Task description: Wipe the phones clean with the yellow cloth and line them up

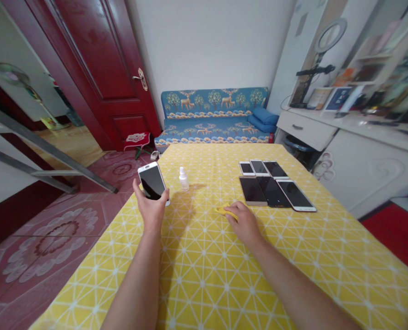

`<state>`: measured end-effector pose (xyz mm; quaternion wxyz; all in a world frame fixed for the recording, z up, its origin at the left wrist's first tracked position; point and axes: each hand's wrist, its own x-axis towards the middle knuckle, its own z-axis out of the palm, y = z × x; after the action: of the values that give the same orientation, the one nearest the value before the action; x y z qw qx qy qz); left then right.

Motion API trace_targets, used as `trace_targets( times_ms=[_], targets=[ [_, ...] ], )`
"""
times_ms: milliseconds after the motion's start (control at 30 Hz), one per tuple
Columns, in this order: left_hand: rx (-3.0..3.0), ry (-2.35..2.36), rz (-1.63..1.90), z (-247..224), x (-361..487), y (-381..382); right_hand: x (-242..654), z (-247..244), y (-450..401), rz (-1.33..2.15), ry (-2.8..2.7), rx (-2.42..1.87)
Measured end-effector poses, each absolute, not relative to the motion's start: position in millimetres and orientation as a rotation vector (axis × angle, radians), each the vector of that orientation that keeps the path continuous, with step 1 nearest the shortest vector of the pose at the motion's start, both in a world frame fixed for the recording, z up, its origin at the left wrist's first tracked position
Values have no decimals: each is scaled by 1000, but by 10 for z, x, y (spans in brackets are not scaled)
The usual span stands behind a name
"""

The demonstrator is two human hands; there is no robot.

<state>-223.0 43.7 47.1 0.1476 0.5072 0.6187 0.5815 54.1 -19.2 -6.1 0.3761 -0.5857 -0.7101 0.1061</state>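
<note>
My left hand (150, 206) holds a white-framed smartphone (151, 180) upright by its lower edge, dark screen facing me. My right hand (243, 222) lies on the tabletop, fingers closed over a crumpled yellow cloth (225, 210). Beyond that hand, several smartphones lie side by side in two rows: a back row of smaller phones (258, 168) and a front row of larger ones (274, 192). A small white dropper bottle (183, 179) stands between my hands, nearer the left one.
A yellow patterned tablecloth (204, 156) covers the table. A blue sofa (214, 114) stands beyond its far end. A red door (87, 68) and a metal ladder (42, 151) are on the left, with a white drawer cabinet (305, 129) and ring light (330, 35) on the right.
</note>
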Motion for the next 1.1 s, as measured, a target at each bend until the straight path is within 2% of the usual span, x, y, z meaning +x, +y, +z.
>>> trace_targets(
  times_ms=[67, 100, 267, 400, 633, 833, 1100],
  targets=[
    [1409, 1426, 1896, 506, -2088, 399, 551, -71, -175, 337, -1758, -1481],
    [1367, 1269, 1893, 518, -1999, 366, 556, -75, -166, 364, -1723, -1468],
    [892, 749, 1334, 455, -1509, 148, 571, -75, -120, 428, -1508, -1368],
    [647, 659, 1118, 346, -1295, 68, 573, -57, -104, 490, -1329, -1337],
    [642, 637, 1049, 223, -1291, 79, 570, -52, -94, 579, -1144, -1333],
    [517, 541, 931, 199, -1311, 112, 584, -38, -94, 514, -1046, -1280],
    [385, 361, 774, 240, -1297, 120, 551, 40, -160, 380, -1260, -1269]
  ],
)
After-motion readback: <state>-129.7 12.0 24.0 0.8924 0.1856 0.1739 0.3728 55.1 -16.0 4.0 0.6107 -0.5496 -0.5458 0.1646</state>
